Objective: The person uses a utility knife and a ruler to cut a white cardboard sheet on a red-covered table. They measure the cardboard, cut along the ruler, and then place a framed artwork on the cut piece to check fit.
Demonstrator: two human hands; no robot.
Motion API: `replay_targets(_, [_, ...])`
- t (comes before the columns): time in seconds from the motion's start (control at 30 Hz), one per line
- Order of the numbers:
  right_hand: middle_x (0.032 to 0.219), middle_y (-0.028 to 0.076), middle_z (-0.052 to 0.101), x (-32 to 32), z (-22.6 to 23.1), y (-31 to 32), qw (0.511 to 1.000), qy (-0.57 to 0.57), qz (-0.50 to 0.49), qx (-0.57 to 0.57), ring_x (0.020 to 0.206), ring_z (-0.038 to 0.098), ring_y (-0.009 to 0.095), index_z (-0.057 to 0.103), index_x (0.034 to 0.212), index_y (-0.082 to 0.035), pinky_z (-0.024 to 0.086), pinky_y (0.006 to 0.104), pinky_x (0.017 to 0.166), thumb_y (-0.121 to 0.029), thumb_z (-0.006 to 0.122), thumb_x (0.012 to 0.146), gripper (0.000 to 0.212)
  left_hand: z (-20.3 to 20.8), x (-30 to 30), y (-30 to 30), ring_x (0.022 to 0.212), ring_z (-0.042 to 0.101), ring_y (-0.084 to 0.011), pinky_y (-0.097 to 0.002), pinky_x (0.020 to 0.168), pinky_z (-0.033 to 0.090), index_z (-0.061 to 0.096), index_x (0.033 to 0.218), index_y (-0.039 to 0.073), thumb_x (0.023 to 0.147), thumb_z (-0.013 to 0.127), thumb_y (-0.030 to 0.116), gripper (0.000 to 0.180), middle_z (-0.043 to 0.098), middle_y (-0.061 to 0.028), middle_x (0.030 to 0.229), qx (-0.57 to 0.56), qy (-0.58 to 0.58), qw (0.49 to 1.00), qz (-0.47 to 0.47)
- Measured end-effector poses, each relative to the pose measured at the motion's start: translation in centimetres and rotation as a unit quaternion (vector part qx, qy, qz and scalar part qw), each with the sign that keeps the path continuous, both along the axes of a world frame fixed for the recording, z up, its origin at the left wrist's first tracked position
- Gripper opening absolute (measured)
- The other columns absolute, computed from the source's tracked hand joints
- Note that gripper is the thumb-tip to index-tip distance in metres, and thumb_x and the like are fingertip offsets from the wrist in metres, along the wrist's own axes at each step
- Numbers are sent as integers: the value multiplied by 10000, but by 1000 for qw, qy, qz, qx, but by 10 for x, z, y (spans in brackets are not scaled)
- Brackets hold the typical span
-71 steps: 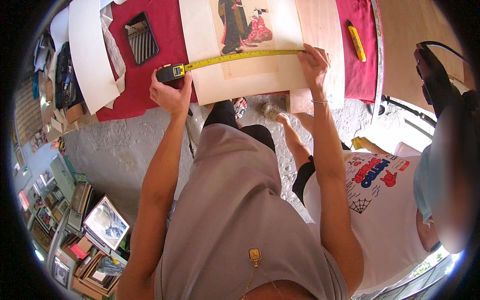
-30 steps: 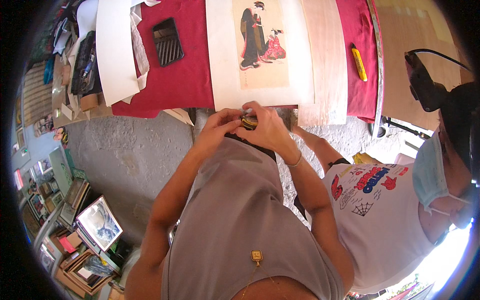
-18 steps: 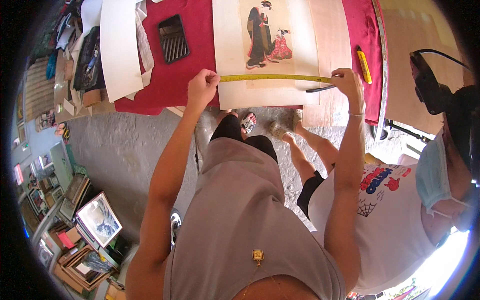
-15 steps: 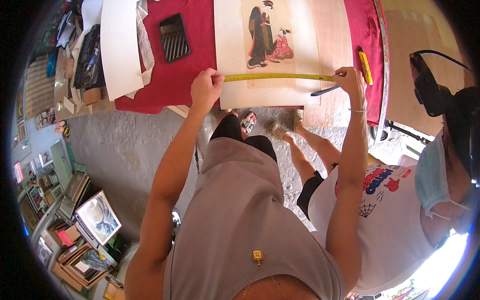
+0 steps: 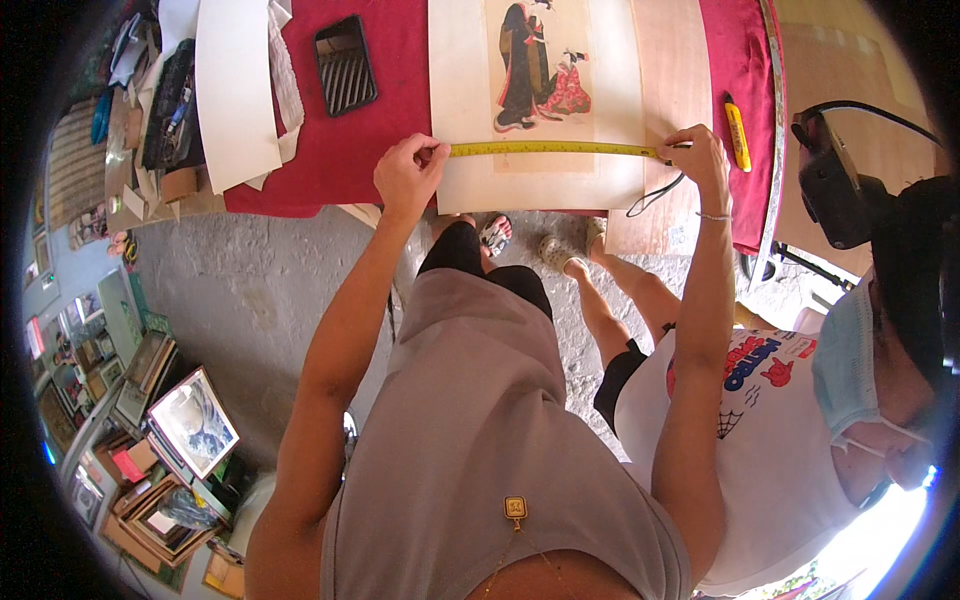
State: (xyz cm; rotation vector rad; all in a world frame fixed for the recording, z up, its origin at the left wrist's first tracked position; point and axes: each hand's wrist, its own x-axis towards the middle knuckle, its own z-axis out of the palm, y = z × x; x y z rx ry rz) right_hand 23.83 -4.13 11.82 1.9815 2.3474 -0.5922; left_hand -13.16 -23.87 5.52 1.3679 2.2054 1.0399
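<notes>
**Thinly stretched: yellow tape held above a pale sheet**

Yellow measuring tape [image 5: 550, 148] seen spanned from hand to hand across the lower part of a pale sheet [image 5: 470, 190], below the two robed figures. Whether the sheet is touched by the blade cannot be told.

Left end pinched between thumb and fingers of the left hand [image 5: 408, 178], at the sheet's left edge. Far end gripped in the curled fingers of the right hand [image 5: 700, 165], above the pale wooden board [image 5: 682, 90]. A dark cord [image 5: 655, 197] is seen looped below that hand; the tape's case cannot be made out.

Handling, as judged: blade light, springy, stiff along its length but easily buckled if pushed; smooth, so a firm pinch is called for at each end, flat faces between thumb and finger, thin edges avoided. Sheet judged light, limp and easily creased or marked; best taken by the outer margins, two-handed, with the picture left untouched.

Noted nearby: red cloth [image 5: 405, 60] underneath, and a yellow cutter [image 5: 738, 133] laid on it, to the right of the board.
</notes>
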Motion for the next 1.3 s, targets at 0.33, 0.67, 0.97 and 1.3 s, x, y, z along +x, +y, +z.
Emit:
replay_targets(0.33, [723, 120, 698, -4, 3, 5, 1000, 14, -1, -21, 683, 689, 245, 765, 768, -117, 538, 345, 677, -226, 765, 575, 222, -5, -3, 1, 611, 583, -193, -324, 548, 457, 678, 734, 106, 748, 753, 225, 141, 613, -15, 671, 76, 86, 993, -21])
replay_targets(0.67, [767, 100, 701, 2, -8, 9, 1000, -17, -15, -12, 752, 685, 270, 763, 777, -162, 533, 358, 694, -230, 743, 568, 221, -2, -16, 6, 655, 577, -195, -321, 589, 462, 708, 773, 101, 755, 764, 202, 117, 639, -11, 722, 106, 141, 979, -100])
replay_targets(0.97, [779, 65, 708, -1, -12, 12, 997, -49, -32, -43, 778, 685, 262, 766, 775, -208, 534, 363, 705, -257, 753, 559, 221, -7, -35, 8, 726, 608, -221, -336, 643, 485, 701, 832, 75, 796, 714, 153, 87, 646, -47, 779, 96, 78, 972, -198])
replay_targets(1.3, [755, 117, 708, 1, -31, 16, 995, -77, -14, -66, 744, 702, 282, 773, 782, -187, 559, 405, 680, -500, 731, 601, 365, -21, -41, 19, 795, 604, -299, -389, 695, 495, 640, 835, 73, 806, 690, 193, 133, 622, -88, 845, 122, 139, 954, -235])
